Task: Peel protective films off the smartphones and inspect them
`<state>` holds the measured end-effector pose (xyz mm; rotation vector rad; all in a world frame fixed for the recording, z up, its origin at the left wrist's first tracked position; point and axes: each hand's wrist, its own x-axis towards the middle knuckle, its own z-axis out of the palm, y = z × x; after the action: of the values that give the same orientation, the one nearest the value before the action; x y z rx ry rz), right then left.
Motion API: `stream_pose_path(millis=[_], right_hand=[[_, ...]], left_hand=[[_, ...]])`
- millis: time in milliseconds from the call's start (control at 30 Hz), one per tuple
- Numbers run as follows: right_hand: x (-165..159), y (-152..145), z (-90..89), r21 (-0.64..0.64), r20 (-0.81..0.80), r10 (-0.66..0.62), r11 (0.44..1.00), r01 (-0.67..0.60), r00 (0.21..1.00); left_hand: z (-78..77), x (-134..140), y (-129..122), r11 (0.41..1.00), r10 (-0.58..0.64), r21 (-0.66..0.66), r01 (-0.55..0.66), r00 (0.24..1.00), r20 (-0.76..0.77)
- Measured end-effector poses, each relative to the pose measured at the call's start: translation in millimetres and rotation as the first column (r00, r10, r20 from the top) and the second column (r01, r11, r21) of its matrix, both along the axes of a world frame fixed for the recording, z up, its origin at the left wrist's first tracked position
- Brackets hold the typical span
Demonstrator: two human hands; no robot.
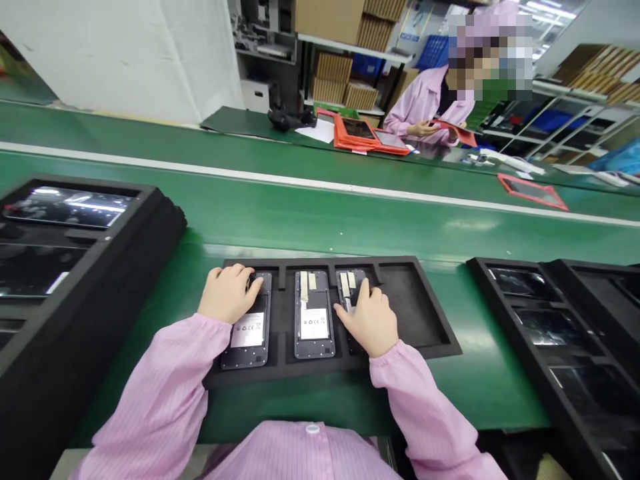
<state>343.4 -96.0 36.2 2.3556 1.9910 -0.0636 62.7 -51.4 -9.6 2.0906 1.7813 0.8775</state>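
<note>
A black foam tray (440,333) lies before me with opened phones in its compartments, backs bared. My left hand (227,293) grips the upper part of the left phone (257,307), its fingers bent over the top and left side and the thumb on the right. My right hand (371,317) holds the right phone (358,280) between thumb and fingers and hides most of its lower half. Between the hands, the middle phone (314,297) lies untouched, with pale tape strips and a white battery label. Tape strips also show on the right phone.
Stacked foam trays (115,280) with phone screens stand at left. More foam trays (510,293) with screens are at right. Across the green bench (240,193), a co-worker (425,100) in pink handles a red-framed device, near a pile of red-framed devices (357,133).
</note>
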Motion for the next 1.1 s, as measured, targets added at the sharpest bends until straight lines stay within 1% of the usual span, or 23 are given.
stream_pose_path(millis=[67,167,200,267,300,367,433,467,533,600,633,667,700,767,800,833,867,900,933,967,1033,1067,1100], right_hand=[[2.5,6.4,11.0,-0.044,-0.026,-0.054,0.998,0.052,0.998],[4.7,9.8,38.1,-0.080,-0.138,-0.131,0.989,0.121,0.982],[1.9,8.8,47.1,-0.077,-0.184,-0.133,0.990,0.121,0.974],[-10.9,5.1,59.8,-0.052,-0.251,-0.079,0.996,0.068,0.965],[-20.4,3.4,62.5,-0.043,-0.263,-0.034,0.999,0.023,0.964],[-42.3,2.5,60.2,-0.045,-0.241,0.041,0.998,-0.053,0.970],[-63.0,5.8,50.8,-0.060,-0.192,0.065,0.995,-0.078,0.979],[-71.2,8.5,45.1,-0.063,-0.168,0.059,0.996,-0.071,0.984],[-82.2,14.1,34.6,-0.056,-0.129,0.036,0.998,-0.043,0.991],[-87.1,16.9,26.8,-0.050,-0.101,0.014,0.999,-0.019,0.995],[-88.4,16.7,23.8,-0.049,-0.091,0.009,0.999,-0.014,0.996],[-89.5,15.4,21.2,-0.047,-0.085,0.008,0.999,-0.012,0.996],[-90.9,13.4,18.8,-0.047,-0.078,0.011,0.999,-0.014,0.997],[-94.9,8.0,14.3,-0.053,-0.059,0.027,0.998,-0.030,0.998],[-97.2,5.3,12.3,-0.060,-0.051,0.036,0.997,-0.039,0.998],[-99.4,3.1,10.7,-0.068,-0.047,0.041,0.997,-0.044,0.998],[-101.0,1.6,9.7,-0.073,-0.051,0.041,0.996,-0.045,0.998],[-101.5,0.9,9.2,-0.073,-0.062,0.039,0.996,-0.043,0.997],[-100.5,1.1,9.5,-0.070,-0.081,0.035,0.997,-0.040,0.996],[-97.8,2.0,10.4,-0.065,-0.106,0.030,0.997,-0.037,0.994],[-87.0,5.7,13.6,-0.065,-0.197,0.027,0.997,-0.041,0.980],[-79.4,8.2,15.7,-0.079,-0.286,0.031,0.995,-0.056,0.958],[-71.1,10.9,17.9,-0.104,-0.407,0.032,0.991,-0.081,0.913]], left_hand=[[3.7,-0.5,3.2,1.000,-0.001,-0.023,0.001,1.000,0.024],[9.7,-0.9,6.6,0.997,0.006,-0.074,0.000,0.997,0.079],[11.3,-0.5,7.3,0.996,0.013,-0.090,-0.003,0.995,0.104],[13.7,0.5,8.4,0.993,0.035,-0.119,-0.015,0.986,0.165],[14.7,0.7,8.8,0.991,0.051,-0.133,-0.024,0.978,0.203],[17.3,-0.6,9.3,0.986,0.091,-0.164,-0.042,0.949,0.301],[22.1,-4.6,8.5,0.979,0.112,-0.202,-0.025,0.897,0.429],[25.4,-7.2,7.3,0.975,0.109,-0.223,0.006,0.858,0.502],[33.5,-12.0,3.4,0.959,0.089,-0.259,0.111,0.753,0.652],[41.2,-14.1,-2.0,0.935,0.076,-0.276,0.221,0.637,0.767],[43.7,-13.8,-5.0,0.918,0.070,-0.276,0.285,0.569,0.819],[44.9,-12.7,-8.1,0.889,0.064,-0.266,0.374,0.473,0.879],[44.5,-10.8,-11.2,0.844,0.064,-0.234,0.483,0.342,0.938],[39.6,-6.3,-17.4,0.713,0.104,-0.080,0.697,0.009,0.995],[35.9,-4.1,-20.2,0.651,0.137,0.019,0.759,-0.142,0.980],[32.5,-2.3,-22.7,0.610,0.163,0.097,0.786,-0.244,0.956],[30.1,-1.0,-24.6,0.596,0.170,0.135,0.791,-0.289,0.942],[29.6,-0.3,-25.8,0.600,0.170,0.145,0.787,-0.302,0.938],[31.4,0.0,-25.9,0.616,0.170,0.134,0.777,-0.298,0.939],[35.8,0.0,-24.8,0.645,0.171,0.113,0.756,-0.287,0.943],[51.9,0.4,-19.3,0.734,0.179,0.061,0.676,-0.280,0.943],[62.6,1.5,-15.0,0.783,0.190,0.029,0.621,-0.284,0.940],[73.9,3.7,-10.1,0.825,0.213,-0.014,0.565,-0.288,0.934]])
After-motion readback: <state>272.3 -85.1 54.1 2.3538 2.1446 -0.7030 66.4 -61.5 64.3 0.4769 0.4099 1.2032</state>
